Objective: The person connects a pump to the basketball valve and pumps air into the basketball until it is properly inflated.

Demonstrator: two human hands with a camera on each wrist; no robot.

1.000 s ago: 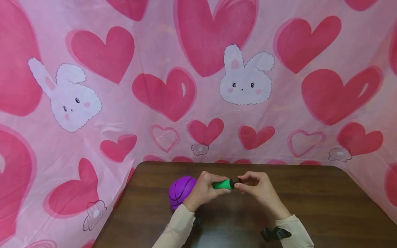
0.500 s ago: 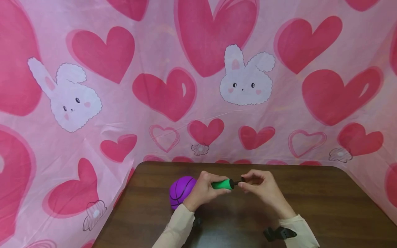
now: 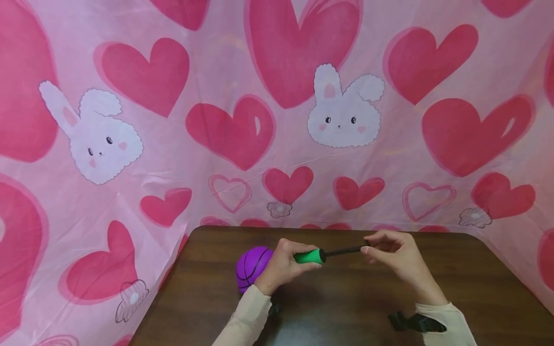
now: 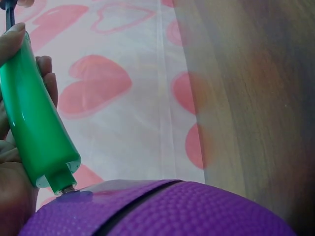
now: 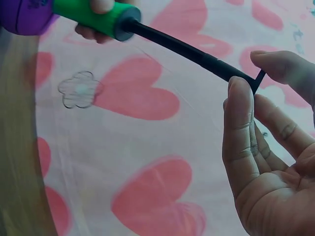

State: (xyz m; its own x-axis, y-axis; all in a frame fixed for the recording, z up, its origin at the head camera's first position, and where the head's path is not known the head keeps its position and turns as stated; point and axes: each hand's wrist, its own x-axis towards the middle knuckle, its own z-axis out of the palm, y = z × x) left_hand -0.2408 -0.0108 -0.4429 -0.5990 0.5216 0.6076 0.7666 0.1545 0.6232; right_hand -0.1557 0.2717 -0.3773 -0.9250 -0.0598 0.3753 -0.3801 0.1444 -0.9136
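My left hand (image 3: 283,264) grips the green barrel of a small hand pump (image 3: 309,256) above the table. A long black plunger rod (image 3: 345,250) sticks out of its right end. At the rod's far end, my right hand (image 3: 400,254) holds the black handle (image 5: 259,81) between thumb and fingers. Behind my left wrist sits a purple ball (image 3: 252,266) with black basketball lines, partly hidden. In the left wrist view the pump's nozzle end (image 4: 64,182) meets the ball's surface, with a short shiny metal tip at the joint.
Everything is over a dark brown wooden table (image 3: 329,307) with rounded far corners. A pink cloth (image 3: 285,144) printed with hearts and rabbits hangs behind and to the left. Black wrist camera mounts (image 3: 417,323) sit at the sleeves.
My right hand has moved to the right, drawing the plunger rod far out of the pump. The left hand, barrel and ball have stayed nearly in place.
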